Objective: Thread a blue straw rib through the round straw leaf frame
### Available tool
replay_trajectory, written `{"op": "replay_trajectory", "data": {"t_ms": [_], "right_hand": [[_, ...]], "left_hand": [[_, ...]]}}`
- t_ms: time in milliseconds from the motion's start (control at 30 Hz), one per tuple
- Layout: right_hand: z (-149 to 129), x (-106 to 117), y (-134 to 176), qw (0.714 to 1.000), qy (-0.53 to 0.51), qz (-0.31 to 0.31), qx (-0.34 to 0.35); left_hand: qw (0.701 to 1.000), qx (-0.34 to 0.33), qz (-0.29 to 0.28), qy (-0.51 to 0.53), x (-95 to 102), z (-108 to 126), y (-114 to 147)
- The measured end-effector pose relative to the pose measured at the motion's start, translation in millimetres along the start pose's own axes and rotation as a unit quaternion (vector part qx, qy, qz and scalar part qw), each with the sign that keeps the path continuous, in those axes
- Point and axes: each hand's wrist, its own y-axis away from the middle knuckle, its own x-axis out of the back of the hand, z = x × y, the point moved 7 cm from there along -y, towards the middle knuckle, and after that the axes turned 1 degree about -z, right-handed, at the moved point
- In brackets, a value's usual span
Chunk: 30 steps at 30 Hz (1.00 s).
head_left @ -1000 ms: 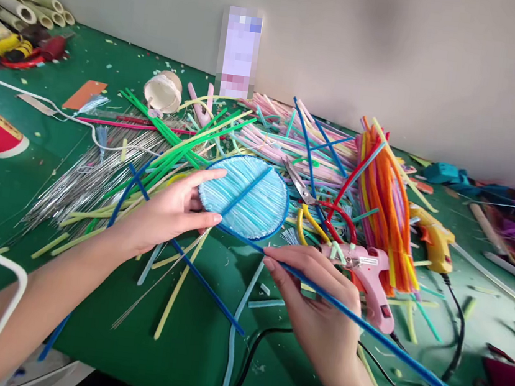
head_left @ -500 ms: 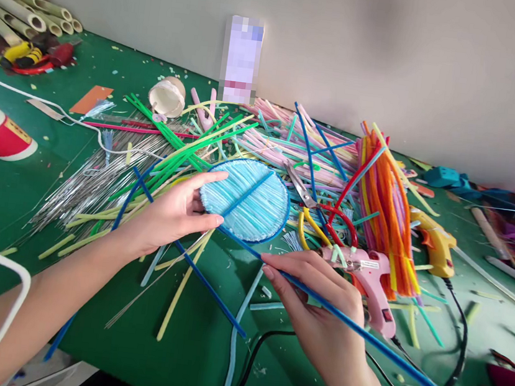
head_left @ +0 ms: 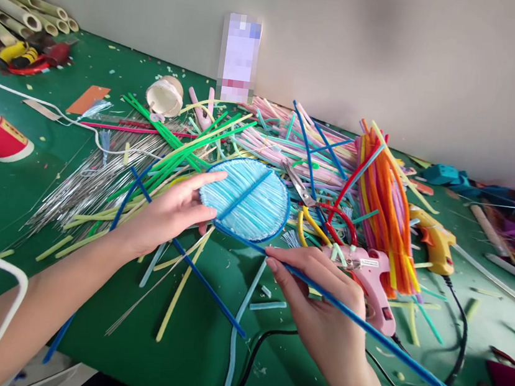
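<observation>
Frame centre: left hand (head_left: 168, 213) pinches edge of light-blue woven disc (head_left: 247, 199), right hand (head_left: 318, 307) grips long blue rod (head_left: 388, 348) running lower right, pink glue gun (head_left: 369, 279) just beside, green table (head_left: 14, 188) beneath.

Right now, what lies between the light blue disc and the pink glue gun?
In the head view, scissors and red and yellow loops lie between the light blue disc and pink glue gun.

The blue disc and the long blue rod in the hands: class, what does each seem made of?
Blue disc: seemingly thin plastic strips laid side by side, slightly glossy, inside a darker blue rim. Long blue rod: probably plastic, smooth and evenly coloured, with a slight bend.
</observation>
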Motion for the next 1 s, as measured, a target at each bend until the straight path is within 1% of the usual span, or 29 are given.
{"op": "replay_trajectory", "data": {"t_ms": [133,333,467,533,633,700,733,833,1000], "right_hand": [[-2,-1,2,1.0,0.007,0.006,0.005],[-5,-2,2,1.0,0.02,0.01,0.011],[-5,-4,2,1.0,0.018,0.008,0.011],[-2,-3,1,1.0,0.003,-0.002,-0.01],[7,3,2,0.995,-0.054,-0.01,-0.084],[14,10,3,0.988,-0.088,0.001,-0.126],[17,14,3,0.987,-0.093,0.006,-0.135],[20,22,2,0.99,-0.07,0.0,-0.125],[21,24,-4,0.994,-0.03,-0.021,-0.104]], "left_hand": [[1.0,-0.005,0.005,0.002,1.2,1,0],[0.998,0.015,-0.022,0.061,-5.2,1,0],[0.997,0.013,-0.03,0.063,-6.1,-1,-1],[0.998,0.016,-0.03,0.059,-5.8,-2,-1],[0.998,0.015,-0.028,0.061,-5.0,-2,-2],[0.997,0.018,-0.025,0.067,-3.9,-3,-2],[0.997,0.02,-0.024,0.071,-3.1,-3,-3],[0.996,0.022,-0.029,0.087,-1.4,-4,-3],[0.996,0.005,-0.035,0.086,1.3,-2,-2]]}}
